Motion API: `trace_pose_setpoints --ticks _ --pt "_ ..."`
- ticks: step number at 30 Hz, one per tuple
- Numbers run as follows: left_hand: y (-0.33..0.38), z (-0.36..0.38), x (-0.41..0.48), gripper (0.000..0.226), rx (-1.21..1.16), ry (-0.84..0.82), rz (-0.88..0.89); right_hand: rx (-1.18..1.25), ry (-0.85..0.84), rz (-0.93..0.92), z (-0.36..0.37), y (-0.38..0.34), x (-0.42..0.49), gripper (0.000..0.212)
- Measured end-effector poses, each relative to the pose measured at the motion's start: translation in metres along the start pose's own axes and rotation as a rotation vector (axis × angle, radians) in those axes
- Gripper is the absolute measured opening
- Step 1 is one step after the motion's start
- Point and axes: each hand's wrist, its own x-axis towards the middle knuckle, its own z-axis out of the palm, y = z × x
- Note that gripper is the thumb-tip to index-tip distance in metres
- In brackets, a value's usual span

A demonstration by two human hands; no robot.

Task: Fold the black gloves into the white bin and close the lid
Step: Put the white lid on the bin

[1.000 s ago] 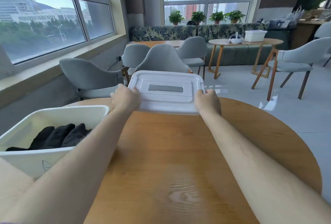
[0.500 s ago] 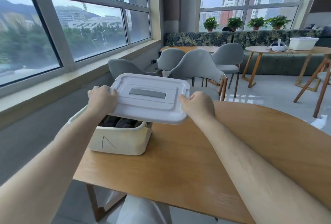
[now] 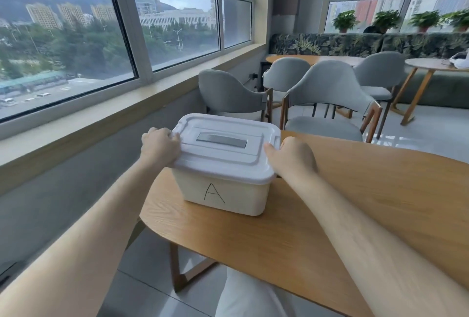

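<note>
The white bin (image 3: 236, 193), marked with a hand-drawn "A" on its near wall, stands near the left edge of the round wooden table (image 3: 355, 202). Its white lid (image 3: 223, 154), with a grey handle inset, lies flat on top and covers the opening. My left hand (image 3: 160, 145) grips the lid's left end. The lid's right end is held by my right hand (image 3: 291, 157). The black gloves are hidden under the lid.
Grey chairs (image 3: 327, 103) stand just beyond the table's far edge. A window sill (image 3: 106, 119) runs along the left wall. Another wooden table (image 3: 436, 65) and a patterned sofa (image 3: 355, 42) are at the back right.
Both hands carried the lid from the table's far side leftward over the bin and lowered it. It now rests on the bin, hiding the gloves.
</note>
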Motion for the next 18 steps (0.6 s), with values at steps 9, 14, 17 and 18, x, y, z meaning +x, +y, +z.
trace_pose_setpoints --ticks 9,14,17,18 --pt "0.000 0.018 0.010 0.038 0.161 -0.115 -0.019 -0.115 -0.011 0.079 0.009 0.002 0.011 0.045" --pt "0.001 0.019 0.020 0.019 0.008 -0.226 -0.196 0.318 -0.258 0.388 0.012 0.008 0.023 0.070" --pt "-0.007 0.017 0.022 0.035 -0.206 -0.281 -0.262 0.535 -0.366 0.460 0.017 0.015 0.019 0.054" --pt "-0.010 0.017 0.022 0.051 -0.232 -0.265 -0.308 0.535 -0.362 0.444 0.018 0.016 0.020 0.050"
